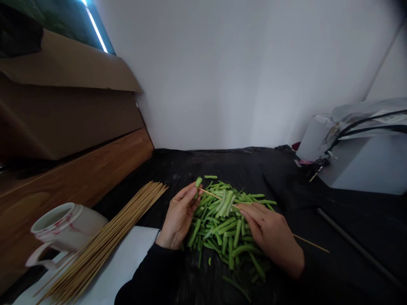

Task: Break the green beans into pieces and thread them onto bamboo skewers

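Observation:
Between thumb and fingers, my left hand point(179, 212) pinches a short piece of green bean point(198, 182). My right hand point(270, 231) is closed on a thin wooden skewer point(210, 193), whose tip meets the bean piece at my left fingers; whether it has pierced it I cannot tell. Several bean pieces point(226, 203) sit side by side on the skewer, just ahead of my right fingertips. The skewer's back end sticks out past my right wrist. Below both hands spreads a pile of cut green beans point(222, 237).
A bundle of skewers point(108, 241) lies at the left, across white paper point(133, 245), by a mug point(68, 224). Black plastic sheeting point(197, 163) covers the table. A cardboard box point(73, 106) stands at back left, a plastic-covered white box point(369, 161) at right, near a dark rod point(349, 239).

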Available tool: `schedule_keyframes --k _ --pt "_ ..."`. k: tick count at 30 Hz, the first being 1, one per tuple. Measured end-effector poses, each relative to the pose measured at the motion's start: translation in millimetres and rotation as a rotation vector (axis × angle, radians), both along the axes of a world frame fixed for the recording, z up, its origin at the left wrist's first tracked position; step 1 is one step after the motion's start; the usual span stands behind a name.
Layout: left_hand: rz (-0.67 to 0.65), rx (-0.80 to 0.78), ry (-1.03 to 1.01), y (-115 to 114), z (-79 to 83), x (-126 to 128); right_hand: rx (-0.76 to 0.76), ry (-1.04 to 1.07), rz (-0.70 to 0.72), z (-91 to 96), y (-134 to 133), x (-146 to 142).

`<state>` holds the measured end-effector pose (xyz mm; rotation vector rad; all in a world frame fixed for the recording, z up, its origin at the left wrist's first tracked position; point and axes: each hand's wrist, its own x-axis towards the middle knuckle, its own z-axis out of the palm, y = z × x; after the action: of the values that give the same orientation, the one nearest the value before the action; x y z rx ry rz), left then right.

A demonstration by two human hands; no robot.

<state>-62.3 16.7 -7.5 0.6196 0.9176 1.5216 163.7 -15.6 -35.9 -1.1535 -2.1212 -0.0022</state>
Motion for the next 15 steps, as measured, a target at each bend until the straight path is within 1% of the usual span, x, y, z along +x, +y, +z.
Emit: schedule_keyframes --k 5,15 --pt "0.007 -0.006 0.006 1.2 -0.3 -0.5 0.010 0.004 -0.001 -0.5 -0.5 -0.3" --pt "-0.050 -0.022 0.015 -2.1 -1.2 1.9 0.017 -0.003 -0.005 -3.2 -0.1 -0.6"
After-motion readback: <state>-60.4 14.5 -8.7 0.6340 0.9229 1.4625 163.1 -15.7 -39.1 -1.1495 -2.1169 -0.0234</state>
